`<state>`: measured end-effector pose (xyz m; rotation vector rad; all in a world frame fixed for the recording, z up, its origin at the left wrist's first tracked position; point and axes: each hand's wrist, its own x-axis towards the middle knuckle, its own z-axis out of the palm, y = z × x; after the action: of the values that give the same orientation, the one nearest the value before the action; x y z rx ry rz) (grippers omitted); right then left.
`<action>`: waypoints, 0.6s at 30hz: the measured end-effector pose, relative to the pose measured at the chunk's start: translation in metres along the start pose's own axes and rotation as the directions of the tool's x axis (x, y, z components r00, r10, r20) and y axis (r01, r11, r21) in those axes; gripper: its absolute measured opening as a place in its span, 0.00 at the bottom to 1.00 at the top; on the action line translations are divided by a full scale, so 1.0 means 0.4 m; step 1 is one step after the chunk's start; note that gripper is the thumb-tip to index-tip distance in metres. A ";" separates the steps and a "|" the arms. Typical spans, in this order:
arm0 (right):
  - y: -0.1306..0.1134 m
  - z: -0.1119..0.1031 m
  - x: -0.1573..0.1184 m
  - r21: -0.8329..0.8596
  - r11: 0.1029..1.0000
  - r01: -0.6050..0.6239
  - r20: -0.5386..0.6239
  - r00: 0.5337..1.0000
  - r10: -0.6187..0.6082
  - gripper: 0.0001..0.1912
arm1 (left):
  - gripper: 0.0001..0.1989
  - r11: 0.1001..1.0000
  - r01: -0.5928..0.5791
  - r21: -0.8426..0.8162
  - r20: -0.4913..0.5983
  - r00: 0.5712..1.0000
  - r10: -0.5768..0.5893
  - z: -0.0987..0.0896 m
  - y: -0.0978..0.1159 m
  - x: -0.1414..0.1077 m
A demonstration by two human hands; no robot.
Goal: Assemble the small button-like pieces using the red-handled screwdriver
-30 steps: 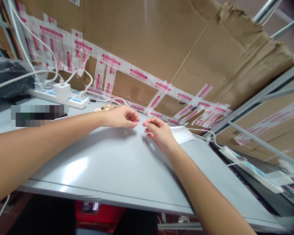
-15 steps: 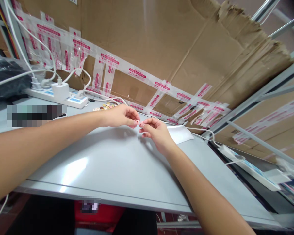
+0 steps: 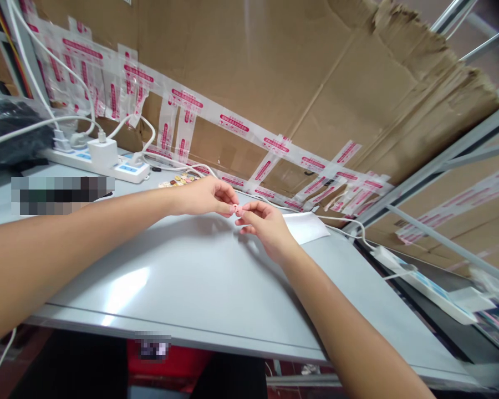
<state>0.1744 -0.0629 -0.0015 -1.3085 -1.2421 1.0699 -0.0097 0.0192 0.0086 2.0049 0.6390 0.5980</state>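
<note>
Tiny pink bead [image 3: 235,208], roundish, too small to make out more. Left hand [image 3: 205,197] and right hand [image 3: 263,221] both pinch it just above the grey worktop [image 3: 183,277].

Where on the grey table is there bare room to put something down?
The near part of the table, between both forearms and the front edge, is bare. It is crowded at the back left: power strip, cables, small beads. White paper lies beside the right hand.
</note>
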 end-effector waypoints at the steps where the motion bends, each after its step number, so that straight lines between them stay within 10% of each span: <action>1: 0.000 0.000 0.000 0.000 1.000 0.002 -0.001 1.000 -0.002 0.16 | 0.12 1.000 0.003 0.004 -0.004 1.000 -0.003 0.001 0.002 0.000; 18: 0.003 -0.006 0.003 0.057 0.997 0.056 0.001 0.998 -0.056 0.17 | 0.10 0.999 -0.052 0.006 -0.084 0.995 0.053 0.010 0.002 -0.003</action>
<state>0.1770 -0.0619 -0.0025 -1.2226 -1.2345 1.0594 -0.0079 0.0153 0.0073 2.0138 0.6402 0.7167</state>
